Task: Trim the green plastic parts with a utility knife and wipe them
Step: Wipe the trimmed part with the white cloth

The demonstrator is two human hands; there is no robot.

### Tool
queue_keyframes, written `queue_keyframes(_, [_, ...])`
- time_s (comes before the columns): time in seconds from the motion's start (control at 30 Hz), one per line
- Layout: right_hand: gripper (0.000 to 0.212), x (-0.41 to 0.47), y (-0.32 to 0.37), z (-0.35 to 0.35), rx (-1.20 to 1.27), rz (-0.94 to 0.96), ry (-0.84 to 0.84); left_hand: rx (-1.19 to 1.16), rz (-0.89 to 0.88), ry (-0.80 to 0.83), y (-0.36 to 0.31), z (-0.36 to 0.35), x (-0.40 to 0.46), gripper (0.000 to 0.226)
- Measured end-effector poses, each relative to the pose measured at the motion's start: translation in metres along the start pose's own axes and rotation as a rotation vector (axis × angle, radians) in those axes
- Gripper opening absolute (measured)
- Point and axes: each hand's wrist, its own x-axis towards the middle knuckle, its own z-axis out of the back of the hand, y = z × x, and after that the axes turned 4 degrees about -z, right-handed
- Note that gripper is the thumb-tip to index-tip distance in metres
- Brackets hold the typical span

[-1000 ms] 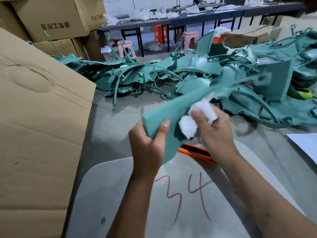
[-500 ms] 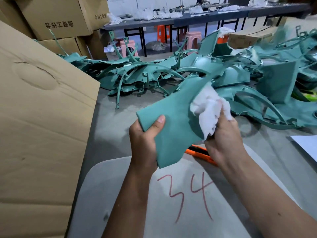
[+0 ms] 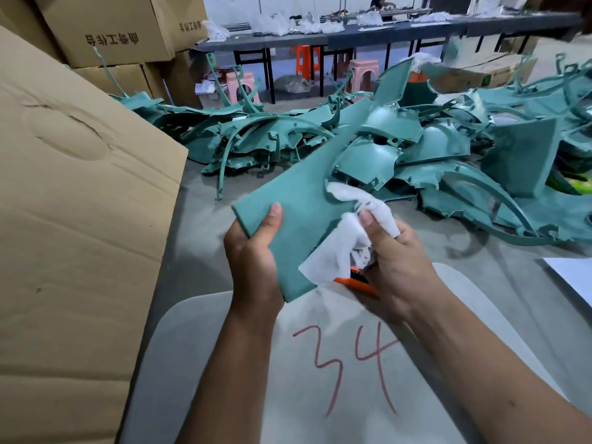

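A grey counter (image 3: 198,238) carries a large cardboard box (image 3: 70,219) at the left and a wide heap of green plastic parts (image 3: 432,149) across the back. Nearer lies a pale board (image 3: 320,395) marked 34 in red. Above it, the left hand (image 3: 253,267) grips the near corner of one green part (image 3: 307,200), thumb on top. The right hand (image 3: 397,264) pinches a white cloth (image 3: 339,248) against that part's face. An orange utility knife (image 3: 355,283), mostly hidden, seems to rest on the board beneath.
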Motion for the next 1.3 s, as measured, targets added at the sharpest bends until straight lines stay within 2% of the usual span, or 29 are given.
queue_keyframes(0.03, [0.024,-0.001,-0.001,-0.003,0.135,-0.049,0.035,-0.111,0.093,-0.023,0.000,0.000,0.000,0.025])
queue_keyframes(0.1, [0.017,0.000,-0.005,-0.007,0.145,-0.059,-0.022,-0.242,0.207,-0.125,0.001,0.003,0.004,0.028])
queue_keyframes(0.2, [0.036,-0.004,-0.011,-0.012,-0.210,0.043,-0.213,-0.215,0.132,-0.240,0.005,0.004,0.010,0.033])
queue_keyframes(0.27, [0.040,-0.007,-0.016,-0.013,-0.502,0.134,-0.162,-0.170,0.071,-0.249,0.009,-0.002,0.009,0.032])
queue_keyframes(0.3, [0.032,-0.008,-0.019,-0.013,-0.617,0.169,-0.147,-0.113,0.017,-0.231,0.012,-0.005,0.006,0.028])
queue_keyframes(0.37, [0.023,-0.005,-0.019,-0.011,-0.702,0.216,-0.269,0.037,-0.070,-0.127,0.017,-0.010,0.000,0.019])
queue_keyframes(0.43, [0.023,-0.003,-0.011,-0.004,-0.716,0.260,-0.393,0.150,-0.079,0.022,0.018,-0.011,-0.004,0.013])
queue_keyframes(0.5, [0.025,-0.001,0.003,0.003,-0.882,0.379,-0.444,0.212,-0.073,0.083,0.015,-0.002,0.001,0.013])
queue_keyframes(0.6, [0.029,0.001,0.014,0.013,-1.133,0.579,-0.399,0.286,-0.035,0.139,0.006,0.014,0.010,0.021])
queue_keyframes(0.67, [0.039,0.001,0.012,0.009,-1.184,0.606,-0.344,0.310,0.017,0.223,0.005,0.016,0.010,0.022])
queue_keyframes(0.73, [0.037,0.001,0.005,0.002,-1.060,0.506,-0.390,0.352,0.004,0.262,0.009,0.010,0.006,0.022])
queue_keyframes(0.77, [0.030,0.001,0.003,-0.001,-0.837,0.419,-0.455,0.363,-0.022,0.252,0.010,0.007,0.005,0.024])
queue_keyframes(0.83, [0.016,0.002,0.009,-0.003,-0.243,0.235,-0.494,0.313,-0.071,0.186,0.009,0.006,0.007,0.026])
queue_keyframes(0.87, [0.011,0.004,0.016,0.001,-0.078,0.212,-0.477,0.269,-0.094,0.137,0.006,0.008,0.010,0.027])
queue_keyframes(0.9, [0.006,0.006,0.023,0.007,-0.015,0.227,-0.486,0.243,-0.121,0.088,0.003,0.011,0.014,0.030])
queue_keyframes(0.97, [0.021,0.008,0.025,0.017,-0.030,0.233,-0.508,0.254,-0.174,0.016,0.000,0.015,0.018,0.035])
queue_keyframes(1.03, [0.032,0.006,0.016,0.015,-0.155,0.157,-0.386,0.281,-0.210,-0.021,0.000,0.014,0.017,0.034])
queue_keyframes(1.1, [0.018,-0.001,0.001,0.005,-0.484,0.125,-0.160,0.338,-0.248,-0.028,0.002,0.014,0.015,0.029])
queue_keyframes(1.17, [0.020,-0.001,-0.007,0.001,-0.710,0.197,-0.113,0.375,-0.282,-0.025,0.004,0.015,0.014,0.024])
queue_keyframes(1.23, [0.028,0.001,-0.005,0.000,-0.717,0.245,-0.173,0.336,-0.269,-0.011,0.006,0.014,0.013,0.021])
queue_keyframes(1.3, [0.028,0.002,-0.002,-0.001,-0.572,0.242,-0.218,0.302,-0.249,0.007,0.007,0.008,0.010,0.021])
